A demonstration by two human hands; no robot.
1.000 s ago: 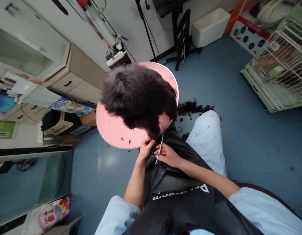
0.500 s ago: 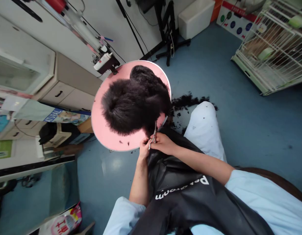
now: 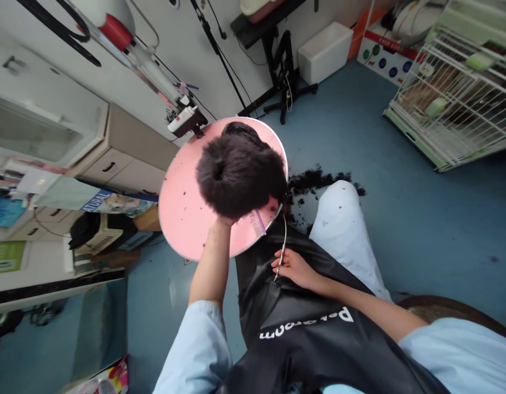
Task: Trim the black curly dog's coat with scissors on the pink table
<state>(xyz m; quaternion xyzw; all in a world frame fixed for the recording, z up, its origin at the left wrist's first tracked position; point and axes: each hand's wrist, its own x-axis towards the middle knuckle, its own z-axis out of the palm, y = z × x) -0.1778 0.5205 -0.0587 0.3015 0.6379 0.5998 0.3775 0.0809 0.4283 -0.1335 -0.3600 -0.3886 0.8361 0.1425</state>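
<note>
A dark, fluffy animal (image 3: 242,175), seemingly a dog, is on the round pink table (image 3: 179,219). My left hand (image 3: 225,221) reaches in at its near side, the fingers hidden under the fur. Over the black apron (image 3: 310,345), my right hand (image 3: 294,267) grips a pair of curved scissors (image 3: 284,241) by the handles, with the blades pointing up and away from me. Between the animal and the table's near rim lies a purple comb (image 3: 259,222).
Dark hair clippings (image 3: 314,180) are scattered on the blue floor beside my knee (image 3: 339,202). A metal arm (image 3: 154,68) with a tool holder (image 3: 185,119) rises at the table's far left. Drawers (image 3: 117,164) stand left, a wire cage (image 3: 462,98) at right.
My hands have parted: the left moved forward under the animal's fur, the right drew back rightward with the scissors. The comb now shows on the table. The animal's fluffy end has shifted right.
</note>
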